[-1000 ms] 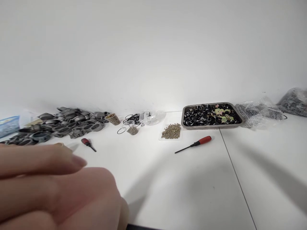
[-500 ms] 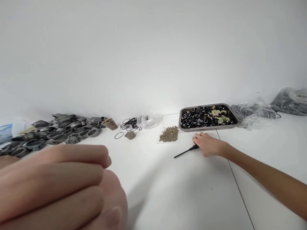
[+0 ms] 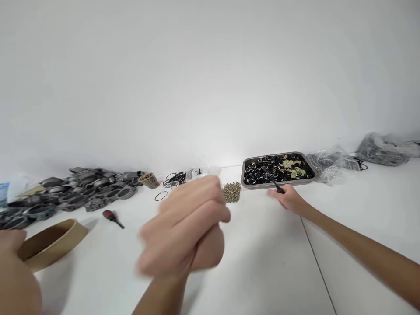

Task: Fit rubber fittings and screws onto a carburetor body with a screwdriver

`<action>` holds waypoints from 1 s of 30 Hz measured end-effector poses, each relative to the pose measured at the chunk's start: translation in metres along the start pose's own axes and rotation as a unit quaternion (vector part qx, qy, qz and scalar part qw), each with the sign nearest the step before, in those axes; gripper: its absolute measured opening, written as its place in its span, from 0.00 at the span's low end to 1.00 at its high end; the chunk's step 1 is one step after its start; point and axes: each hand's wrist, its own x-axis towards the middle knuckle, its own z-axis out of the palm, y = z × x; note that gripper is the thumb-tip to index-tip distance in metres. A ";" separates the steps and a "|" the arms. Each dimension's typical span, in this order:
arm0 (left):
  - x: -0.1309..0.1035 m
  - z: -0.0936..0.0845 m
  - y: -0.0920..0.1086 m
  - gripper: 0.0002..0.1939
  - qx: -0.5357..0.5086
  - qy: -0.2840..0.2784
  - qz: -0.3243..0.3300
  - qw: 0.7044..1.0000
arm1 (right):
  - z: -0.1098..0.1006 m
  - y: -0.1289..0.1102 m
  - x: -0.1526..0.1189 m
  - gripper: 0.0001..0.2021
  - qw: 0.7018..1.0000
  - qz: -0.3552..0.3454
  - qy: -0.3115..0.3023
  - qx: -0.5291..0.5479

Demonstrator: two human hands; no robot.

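Brown and round, the paper bowl [image 3: 52,243] sits right at my left hand [image 3: 15,280]. My thumb lies on its near rim. The rest of that hand is cut off, so I cannot tell how tight I hold it.

My right hand [image 3: 185,227] is up over the white table [image 3: 262,271], off to the right of the bowl. Its fingers are curled in together like a loose fist. It is blurry, and I cannot tell if anything is inside.

Just past the bowl lies a small red-handled screwdriver [image 3: 111,217]. Behind that is a pile of grey metal parts [image 3: 75,192]. A little heap of gold bits [image 3: 232,191] peeks out just behind my right fingers.

Farther right of my fist, another person's hand [image 3: 290,200] holds a thin black tool [image 3: 278,188], close to a grey metal tray of black rings [image 3: 244,175].
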 end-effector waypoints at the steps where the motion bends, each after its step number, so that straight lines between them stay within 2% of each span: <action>1: -0.001 0.014 -0.006 0.15 -0.019 0.014 0.001 1.000 | -0.005 0.000 -0.006 0.25 0.998 0.016 -0.006 0.058; 2: -0.005 0.027 -0.014 0.15 -0.033 0.001 -0.017 0.999 | -0.010 0.001 -0.012 0.25 0.995 0.023 -0.019 0.097; 3: -0.012 0.040 -0.023 0.14 -0.082 -0.043 -0.099 0.991 | -0.014 0.003 -0.018 0.25 0.992 0.027 -0.035 0.117; 4: -0.023 0.052 -0.032 0.12 -0.126 -0.109 -0.218 0.962 | -0.016 0.005 -0.022 0.26 0.991 0.031 -0.050 0.124; 5: -0.035 0.064 -0.041 0.10 -0.179 -0.162 -0.331 0.912 | -0.018 0.007 -0.026 0.25 0.990 0.037 -0.060 0.120; 6: -0.049 0.074 -0.050 0.09 -0.249 -0.199 -0.429 0.845 | -0.019 0.009 -0.028 0.24 0.992 0.044 -0.060 0.106; 7: -0.064 0.083 -0.057 0.08 -0.315 -0.212 -0.499 0.779 | -0.019 0.011 -0.030 0.23 0.994 0.049 -0.046 0.081; 8: -0.078 0.090 -0.062 0.07 -0.362 -0.186 -0.553 0.728 | -0.019 0.013 -0.031 0.22 0.998 0.047 -0.021 0.041; 10: -0.101 0.101 -0.068 0.06 -0.424 -0.132 -0.624 0.643 | -0.019 0.016 -0.033 0.20 0.996 0.015 0.028 -0.087; 12: -0.115 0.105 -0.070 0.05 -0.462 -0.094 -0.654 0.591 | -0.018 0.016 -0.035 0.21 0.971 -0.033 0.035 -0.232; 13: -0.119 0.106 -0.071 0.05 -0.474 -0.090 -0.659 0.576 | -0.017 0.015 -0.036 0.22 0.955 -0.047 0.023 -0.292; 15: -0.122 0.106 -0.073 0.06 -0.483 -0.102 -0.658 0.569 | -0.016 0.014 -0.040 0.24 0.926 -0.042 -0.011 -0.376; 19: -0.122 0.105 -0.078 0.05 -0.471 -0.153 -0.638 0.590 | -0.011 0.009 -0.044 0.18 0.884 0.001 -0.059 -0.464; 23: -0.124 0.105 -0.081 0.07 -0.476 -0.164 -0.623 0.599 | -0.008 0.004 -0.043 0.17 0.849 0.019 -0.086 -0.520; 30: -0.126 0.105 -0.082 0.09 -0.479 -0.172 -0.608 0.609 | -0.011 -0.002 -0.042 0.16 0.837 0.036 -0.107 -0.536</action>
